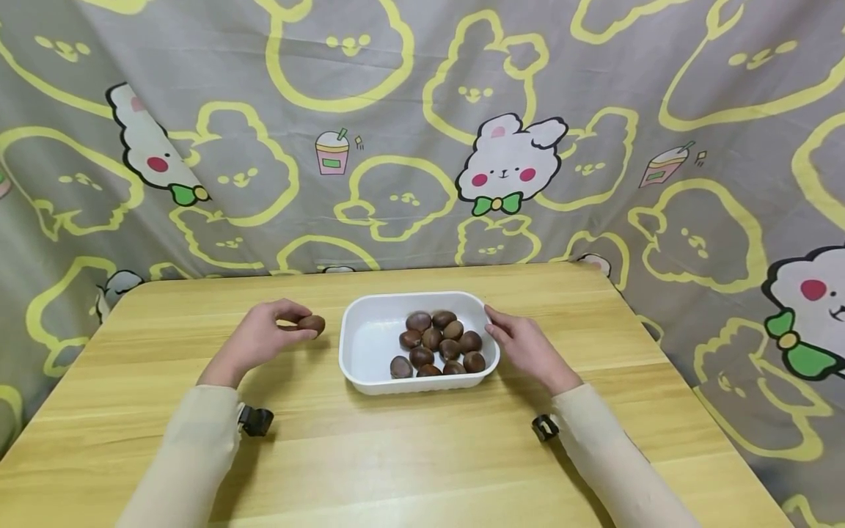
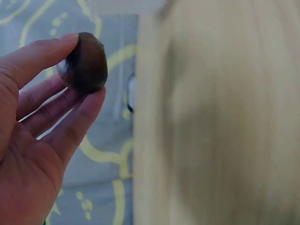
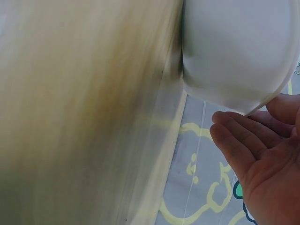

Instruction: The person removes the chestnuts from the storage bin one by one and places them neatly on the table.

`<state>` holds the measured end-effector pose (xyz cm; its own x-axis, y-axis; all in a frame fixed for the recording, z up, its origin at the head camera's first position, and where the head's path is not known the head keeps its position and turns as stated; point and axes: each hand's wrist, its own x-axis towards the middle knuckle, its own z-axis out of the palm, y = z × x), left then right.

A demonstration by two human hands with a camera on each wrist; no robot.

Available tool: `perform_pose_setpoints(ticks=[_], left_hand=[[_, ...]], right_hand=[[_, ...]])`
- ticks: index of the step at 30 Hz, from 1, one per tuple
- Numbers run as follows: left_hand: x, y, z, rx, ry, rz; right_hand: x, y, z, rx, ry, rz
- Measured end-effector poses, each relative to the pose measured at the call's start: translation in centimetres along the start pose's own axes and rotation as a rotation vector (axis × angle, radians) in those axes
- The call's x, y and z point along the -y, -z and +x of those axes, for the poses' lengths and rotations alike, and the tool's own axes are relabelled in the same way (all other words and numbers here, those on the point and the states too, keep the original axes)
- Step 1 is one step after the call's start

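Note:
Between thumb and fingertips my left hand pinches one brown chestnut, left of the white plastic tray. The left wrist view shows that chestnut between the thumb above and the fingers below. Several more chestnuts lie in the tray, mostly in its middle and right part, with bare white bottom at its left. My right hand holds the tray's right rim; in the right wrist view the thumb is at the rim of the tray and the other fingers extend beneath it.
The tray stands on a light wood-grain table. Behind and beside the table hangs a grey curtain with yellow outlines and cartoon animals. A small black device is strapped to each wrist, over beige sleeves.

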<state>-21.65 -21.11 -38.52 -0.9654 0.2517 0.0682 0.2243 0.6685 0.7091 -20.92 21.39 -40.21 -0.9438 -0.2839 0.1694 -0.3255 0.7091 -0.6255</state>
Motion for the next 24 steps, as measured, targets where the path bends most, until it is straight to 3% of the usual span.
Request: perform_pose_setpoints(ticks=[4, 9, 16, 24], left_hand=[[1.2, -0.2, 0.1, 0.048, 0.049, 0.039], [1.9, -0.8, 0.3, 0.085, 0.066, 0.064], [2.1, -1.0, 0.5, 0.099, 0.095, 0.081], [2.0, -1.4, 0.7, 0.104, 0.078, 0.096]], right_hand=[[0.0, 0.1, 0.0, 0.002, -0.001, 0.002], [-0.1, 0.0, 0.0, 0.0, -0.003, 0.001], [-0.2, -0.1, 0.2, -0.007, -0.007, 0.012], [-0.3, -0.2, 0.1, -0.006, -0.024, 0.029]])
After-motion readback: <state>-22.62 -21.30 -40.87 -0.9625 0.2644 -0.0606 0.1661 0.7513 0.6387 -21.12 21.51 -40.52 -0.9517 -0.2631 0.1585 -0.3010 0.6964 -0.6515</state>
